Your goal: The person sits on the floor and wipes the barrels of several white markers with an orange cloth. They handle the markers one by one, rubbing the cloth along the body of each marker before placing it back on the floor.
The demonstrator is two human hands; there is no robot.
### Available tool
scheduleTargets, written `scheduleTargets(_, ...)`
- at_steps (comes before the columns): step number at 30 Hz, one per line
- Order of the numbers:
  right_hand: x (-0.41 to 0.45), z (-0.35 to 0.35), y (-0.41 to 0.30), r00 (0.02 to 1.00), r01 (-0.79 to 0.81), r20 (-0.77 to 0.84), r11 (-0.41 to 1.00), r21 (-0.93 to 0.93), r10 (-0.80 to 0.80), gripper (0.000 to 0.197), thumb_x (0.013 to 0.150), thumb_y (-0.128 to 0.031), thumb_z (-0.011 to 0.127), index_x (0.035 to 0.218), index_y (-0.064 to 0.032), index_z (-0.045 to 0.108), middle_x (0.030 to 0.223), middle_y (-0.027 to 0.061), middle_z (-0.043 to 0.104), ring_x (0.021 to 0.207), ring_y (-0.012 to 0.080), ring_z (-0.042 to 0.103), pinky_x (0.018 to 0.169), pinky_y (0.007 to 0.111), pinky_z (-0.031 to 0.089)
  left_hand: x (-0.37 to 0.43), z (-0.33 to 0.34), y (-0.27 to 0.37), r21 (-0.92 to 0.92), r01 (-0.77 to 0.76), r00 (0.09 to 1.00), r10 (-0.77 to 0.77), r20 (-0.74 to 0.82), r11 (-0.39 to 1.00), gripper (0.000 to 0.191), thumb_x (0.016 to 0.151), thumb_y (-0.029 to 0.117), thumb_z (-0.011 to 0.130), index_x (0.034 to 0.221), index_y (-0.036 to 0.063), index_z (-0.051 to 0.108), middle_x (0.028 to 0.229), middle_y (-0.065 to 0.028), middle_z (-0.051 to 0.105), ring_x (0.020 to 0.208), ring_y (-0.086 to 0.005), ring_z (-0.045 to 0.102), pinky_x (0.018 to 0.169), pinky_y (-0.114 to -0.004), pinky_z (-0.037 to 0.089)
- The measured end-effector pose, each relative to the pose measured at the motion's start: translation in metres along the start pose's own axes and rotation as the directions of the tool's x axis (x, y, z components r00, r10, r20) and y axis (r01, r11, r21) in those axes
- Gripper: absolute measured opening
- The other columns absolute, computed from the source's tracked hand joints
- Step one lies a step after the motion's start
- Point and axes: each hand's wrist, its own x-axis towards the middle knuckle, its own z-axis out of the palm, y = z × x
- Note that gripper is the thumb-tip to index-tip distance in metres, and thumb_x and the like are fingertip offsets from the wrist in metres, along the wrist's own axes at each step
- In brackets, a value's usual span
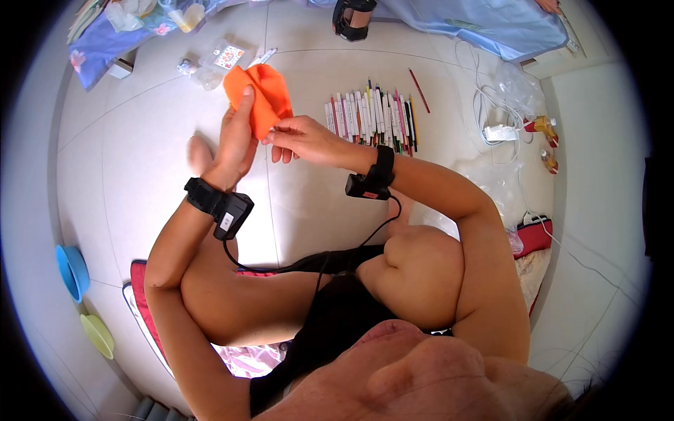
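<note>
An orange piece of cloth (271,92), folded over on itself, is held up in front of me above the tiled floor (310,210). My left hand (236,139) grips it from the left, thumb lying across its face. With finger and thumb, my right hand (303,138) pinches its lower right corner. Whether the cloth is sewn into a pouch, I cannot tell. To the right of my hands, several white-barrelled markers (363,116) lie side by side in a row, with coloured pencils among them. A single dark red pencil (419,90) lies apart from that row.
Beyond the cloth lie clear plastic packaging (210,73) and a small printed packet (229,55). A dark jug-like container (354,20) stands at the far side. On the right are a white power strip (500,132), loose cables and small bottles (547,126). Two basins (73,273) stand left.
</note>
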Motion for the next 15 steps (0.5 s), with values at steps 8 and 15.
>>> scheduleTargets(8, -0.001, -0.006, 0.007, 0.995, -0.092, -0.036, 0.996, 0.007, 0.092, 0.023, 0.091, -0.02, 0.052, 0.098, -0.0012, 0.062, 0.076, 0.0067, 0.066, 0.066, 0.0124, 0.061, 0.061, 0.025, 0.048, -0.003, 0.007, -0.01, 0.101, 0.012, 0.997, -0.02, 0.077, 0.995, 0.04, 0.098, 0.04, 0.045, 0.109, 0.0023, 0.05, 0.092, -0.0094, 0.062, 0.079, -0.0166, 0.061, 0.066, -0.03, 0.049)
scheduleTargets(15, -0.001, 0.002, 0.001, 0.999, -0.049, -0.001, 0.998, -0.034, 0.049, 0.023, 0.092, -0.021, 0.052, 0.099, -0.0022, 0.062, 0.076, 0.0068, 0.065, 0.065, 0.0122, 0.061, 0.06, 0.024, 0.047, 0.001, 0.0, -0.003, 0.023, -0.039, 0.998, 0.04, -0.051, 0.999, 0.045, 0.099, 0.042, 0.042, 0.115, 0.0008, 0.048, 0.097, -0.0108, 0.061, 0.085, -0.0187, 0.059, 0.074, -0.032, 0.048)
